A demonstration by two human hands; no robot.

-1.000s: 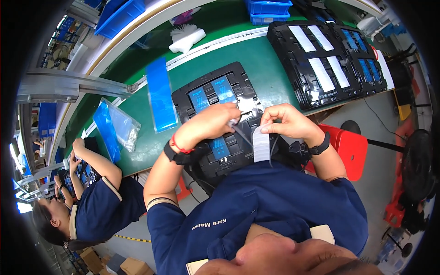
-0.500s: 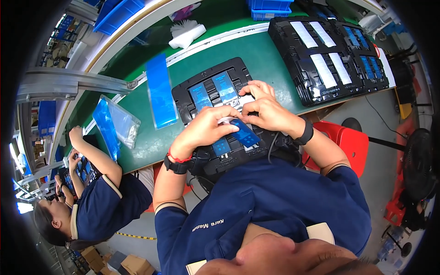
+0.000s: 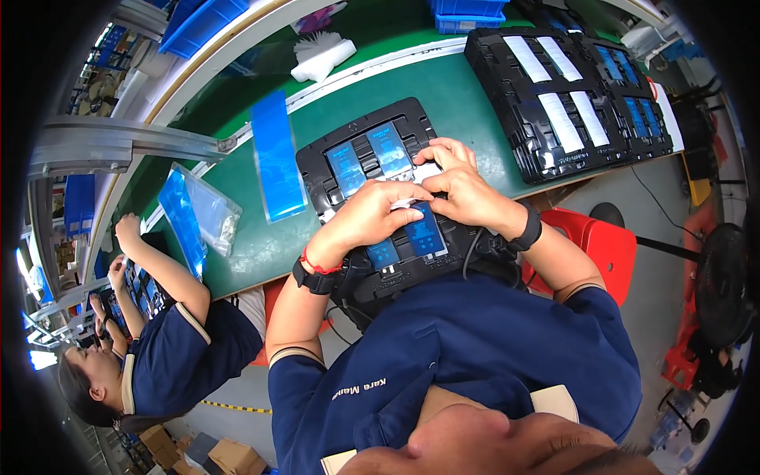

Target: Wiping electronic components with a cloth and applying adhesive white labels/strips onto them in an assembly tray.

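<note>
A black moulded tray (image 3: 317, 158) lies before me on the green bench, with flat blue batteries in its slots. Two of them, a left one (image 3: 346, 168) and a right one (image 3: 389, 149), rest in the far row. In the near row, my left hand (image 3: 368, 214) is closed on the upper end of a blue battery (image 3: 425, 235), thumb on its face. A bit of white material shows between those fingers. My right hand (image 3: 467, 188) meets it there, thumb and forefinger pinched together; what they grip is hidden. Another blue battery (image 3: 381, 255) lies left of the held one.
Black trays (image 3: 546, 170) with white strips and blue batteries are stacked at the right. A blue film sheet (image 3: 277, 158) and a clear bag (image 3: 214, 218) lie to the left. A co-worker (image 3: 182, 340) sits at the left; a red stool (image 3: 586, 249) stands at the right.
The held battery has turned from slanted to nearly straight and lies lower against the tray's near-right slot. My left hand has shifted slightly right and up; the right hand has barely moved.
</note>
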